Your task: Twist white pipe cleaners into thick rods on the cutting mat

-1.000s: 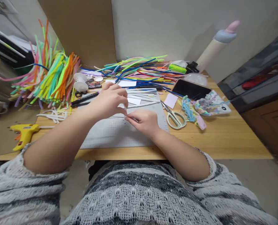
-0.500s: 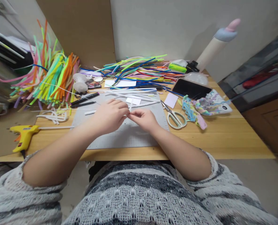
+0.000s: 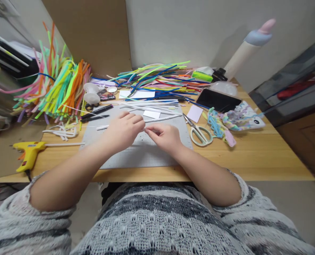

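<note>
Both hands meet above the grey mat [image 3: 147, 159], fingertips almost touching. My left hand [image 3: 125, 131] is closed in a pinch, its back turned up. My right hand [image 3: 166, 136] pinches from the other side, thumb and forefinger together. A small bit of white pipe cleaner [image 3: 145, 128] shows between the fingertips; the fingers hide the rest. Just behind the hands lie a white card [image 3: 151, 114] and several loose white pipe cleaners [image 3: 157, 103]. White-handled scissors [image 3: 201, 136] rest to the right of my right hand.
A yellow glue gun [image 3: 30, 152] and bent white pieces [image 3: 62, 131] lie on the left. Coloured pipe cleaners stand in a bundle [image 3: 64, 85] and spread along the back [image 3: 157, 81]. A phone [image 3: 217, 101] and a pastel braided piece [image 3: 232, 118] lie at right.
The white strip that stuck up between my fingertips is now mostly out of sight. My hands stay nearly in place, and the view has shifted slightly.
</note>
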`<state>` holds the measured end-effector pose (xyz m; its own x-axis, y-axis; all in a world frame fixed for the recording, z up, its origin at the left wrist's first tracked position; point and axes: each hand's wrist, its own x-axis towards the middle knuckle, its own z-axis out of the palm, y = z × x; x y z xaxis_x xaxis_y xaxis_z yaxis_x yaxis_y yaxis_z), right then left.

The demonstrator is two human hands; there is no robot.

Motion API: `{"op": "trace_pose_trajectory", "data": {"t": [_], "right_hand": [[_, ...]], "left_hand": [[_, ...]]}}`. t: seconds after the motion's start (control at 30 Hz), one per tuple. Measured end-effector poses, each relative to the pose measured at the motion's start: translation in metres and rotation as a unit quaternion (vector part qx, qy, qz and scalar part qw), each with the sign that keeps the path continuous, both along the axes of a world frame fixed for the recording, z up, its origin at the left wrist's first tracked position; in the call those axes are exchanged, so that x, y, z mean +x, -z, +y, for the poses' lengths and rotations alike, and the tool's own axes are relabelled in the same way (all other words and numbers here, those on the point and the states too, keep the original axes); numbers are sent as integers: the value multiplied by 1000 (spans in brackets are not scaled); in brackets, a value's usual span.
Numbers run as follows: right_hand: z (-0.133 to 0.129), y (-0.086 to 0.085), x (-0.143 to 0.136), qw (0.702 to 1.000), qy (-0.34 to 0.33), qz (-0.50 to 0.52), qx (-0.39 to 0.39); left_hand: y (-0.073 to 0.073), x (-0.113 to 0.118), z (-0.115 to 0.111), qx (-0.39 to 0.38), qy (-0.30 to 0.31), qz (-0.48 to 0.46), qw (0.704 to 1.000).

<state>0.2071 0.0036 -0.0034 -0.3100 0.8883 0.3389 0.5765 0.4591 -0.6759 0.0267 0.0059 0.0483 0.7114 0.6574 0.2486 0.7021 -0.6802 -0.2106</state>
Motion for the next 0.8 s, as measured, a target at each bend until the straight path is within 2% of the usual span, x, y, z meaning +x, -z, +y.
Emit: {"op": "trace_pose_trajectory", "data": {"t": [0.13,0.27,0.43,0.57,0.8], "right_hand": [[-6,-4,3,993,6,-13,113],[-9,-4,5,987,27,-34,158],[-9,-6,3,994,4,-12,111],[-7,-7,1,997,-6,30,74],[-3,-4,1,996,1,58,65]], "left_hand": [[-7,2,-3,12,4,-49,999],[-20,6,-6,-19,-14,-53,998],[-24,3,0,-107,13,-23,994],[-17,0,8,-68,24,7,997],[-9,-3,8,-38,48,-51,997]]}}
